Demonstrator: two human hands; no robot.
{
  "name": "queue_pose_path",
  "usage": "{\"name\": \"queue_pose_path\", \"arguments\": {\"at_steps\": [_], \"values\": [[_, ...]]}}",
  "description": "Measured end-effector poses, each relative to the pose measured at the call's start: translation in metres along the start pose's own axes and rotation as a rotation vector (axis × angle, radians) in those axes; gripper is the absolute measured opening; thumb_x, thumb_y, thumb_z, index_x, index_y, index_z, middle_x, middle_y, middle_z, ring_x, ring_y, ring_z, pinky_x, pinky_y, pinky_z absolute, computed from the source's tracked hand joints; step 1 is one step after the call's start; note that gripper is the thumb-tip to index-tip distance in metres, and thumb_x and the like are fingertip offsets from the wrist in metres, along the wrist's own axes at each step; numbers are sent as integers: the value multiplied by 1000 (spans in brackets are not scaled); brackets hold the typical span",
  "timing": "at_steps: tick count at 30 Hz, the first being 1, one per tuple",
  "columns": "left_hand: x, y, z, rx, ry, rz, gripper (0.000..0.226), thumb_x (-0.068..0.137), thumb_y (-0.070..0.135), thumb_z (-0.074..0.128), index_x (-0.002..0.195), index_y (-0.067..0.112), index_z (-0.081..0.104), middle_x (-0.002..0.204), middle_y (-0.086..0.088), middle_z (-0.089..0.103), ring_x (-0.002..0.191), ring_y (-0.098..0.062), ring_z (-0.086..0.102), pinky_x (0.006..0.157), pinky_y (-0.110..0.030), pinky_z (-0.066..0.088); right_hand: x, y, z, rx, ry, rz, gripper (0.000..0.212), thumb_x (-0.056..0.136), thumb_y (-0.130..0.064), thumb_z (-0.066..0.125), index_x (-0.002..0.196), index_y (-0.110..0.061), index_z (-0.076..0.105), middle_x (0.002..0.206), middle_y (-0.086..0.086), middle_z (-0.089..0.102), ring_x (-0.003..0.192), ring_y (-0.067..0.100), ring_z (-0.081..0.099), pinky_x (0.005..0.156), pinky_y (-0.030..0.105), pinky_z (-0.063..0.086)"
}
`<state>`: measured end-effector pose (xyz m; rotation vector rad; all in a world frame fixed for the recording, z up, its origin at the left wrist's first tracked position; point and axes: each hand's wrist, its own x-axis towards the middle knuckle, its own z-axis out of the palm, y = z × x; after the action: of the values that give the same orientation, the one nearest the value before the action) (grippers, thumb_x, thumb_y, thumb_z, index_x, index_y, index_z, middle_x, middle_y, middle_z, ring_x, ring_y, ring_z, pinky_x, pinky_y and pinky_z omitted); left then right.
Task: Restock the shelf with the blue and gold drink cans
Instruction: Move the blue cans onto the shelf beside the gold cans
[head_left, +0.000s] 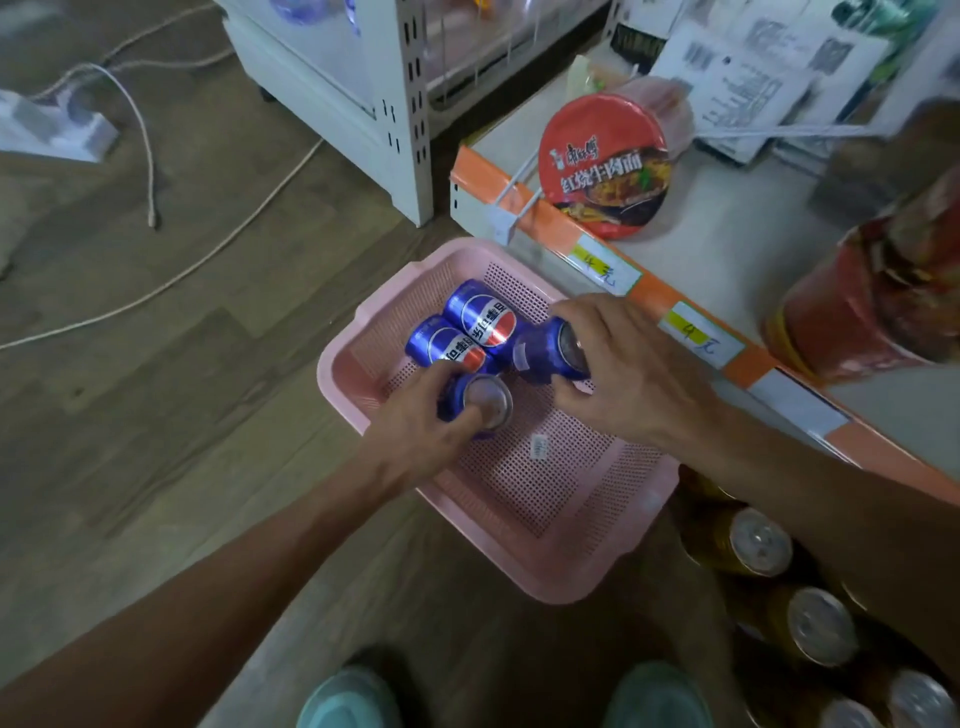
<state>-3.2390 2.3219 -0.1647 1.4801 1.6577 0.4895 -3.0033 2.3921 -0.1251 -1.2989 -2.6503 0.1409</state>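
A pink perforated basket (524, 499) sits on the wooden floor below me. Several blue drink cans lie in its far corner. My left hand (415, 421) grips one blue can (480, 400) whose silver top faces me. My right hand (618, 364) grips another blue can (545, 353) just to the right. Two more blue cans (480, 314) lie side by side behind them, labels up. Gold cans (753, 540) stand in a row on the low shelf under my right forearm.
A shelf with an orange price strip (649, 291) runs diagonally on the right and carries a red instant noodle bowl (605, 166) and a red container (872, 301). A white rack (384, 104) stands behind. Cables (150, 171) cross the floor at left. My shoes (353, 696) show at the bottom.
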Motion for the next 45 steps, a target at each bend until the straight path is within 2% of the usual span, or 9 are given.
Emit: {"name": "queue_pose_path", "arguments": {"at_steps": [9, 16, 19, 22, 26, 31, 37, 40, 45], "values": [[-4, 8, 17, -73, -114, 15, 30, 104, 42, 48, 123, 19, 49, 112, 1, 61, 99, -15, 63, 84, -38, 55, -34, -11, 28, 16, -215, -4, 65, 76, -43, 62, 133, -15, 47, 123, 6, 58, 109, 25, 56, 86, 41, 56], [-11, 1, 25, -89, -167, 134, 53, 96, 48, 62, 140, 27, 40, 130, 4, 55, 113, -9, 58, 94, -33, 53, -47, -16, 46, 154, -152, 73, 82, 79, -37, 77, 147, -15, 38, 137, 7, 49, 125, 25, 46, 99, 40, 51], [-7, 0, 25, -9, -180, 158, 79, 76, 35, 86, 139, 27, 38, 132, 6, 55, 114, -10, 58, 95, -33, 54, -45, -13, 48, 332, -207, 203, 95, 76, -30, 84, 152, -21, 28, 145, 2, 42, 133, 17, 36, 105, 33, 42], [-6, -1, 29, 47, -95, 170, 79, 76, 30, 87, 137, 28, 37, 131, 6, 58, 113, -13, 60, 94, -41, 55, -46, -11, 51, 577, -182, 403, 92, 72, -22, 89, 144, -27, 32, 133, -11, 41, 125, 4, 39, 104, 33, 46], [-8, 0, 31, 6, -45, 129, 76, 73, 35, 88, 132, 31, 39, 119, 13, 63, 104, -11, 65, 84, -30, 54, -48, -12, 58, 766, -153, 483, 81, 69, -20, 89, 131, -35, 40, 118, -25, 49, 114, 3, 53, 98, 36, 52], [-9, 6, 24, -235, -20, -2, 75, 66, 53, 86, 127, 38, 45, 116, 19, 65, 103, -3, 66, 90, -37, 57, -40, -9, 50, 910, -133, 590, 73, 69, -19, 89, 126, -33, 47, 115, -22, 58, 104, -5, 59, 86, 20, 50], [-10, 17, 12, -661, -87, -65, 54, 85, 32, 81, 131, 22, 55, 123, 1, 70, 111, -19, 69, 100, -50, 53, -39, -7, 43, 1255, -146, 639, 49, 80, -37, 82, 123, -30, 60, 116, -5, 71, 106, 12, 69, 97, 45, 55], [-11, 23, 11, -771, -100, -91, 47, 88, 32, 76, 129, 16, 57, 121, -7, 71, 111, -27, 69, 100, -54, 52, -38, -16, 43, 1426, -150, 704, 57, 79, -59, 75, 127, -31, 61, 121, 1, 71, 111, 24, 69, 99, 54, 53], [-10, 23, 16, -952, -138, -163, 49, 85, 35, 71, 127, 14, 59, 119, -13, 72, 106, -33, 71, 90, -48, 57, -34, -34, 47, 1600, -102, 840, 58, 88, -56, 63, 132, -19, 59, 118, 10, 72, 107, 29, 70, 92, 47, 57]]}}
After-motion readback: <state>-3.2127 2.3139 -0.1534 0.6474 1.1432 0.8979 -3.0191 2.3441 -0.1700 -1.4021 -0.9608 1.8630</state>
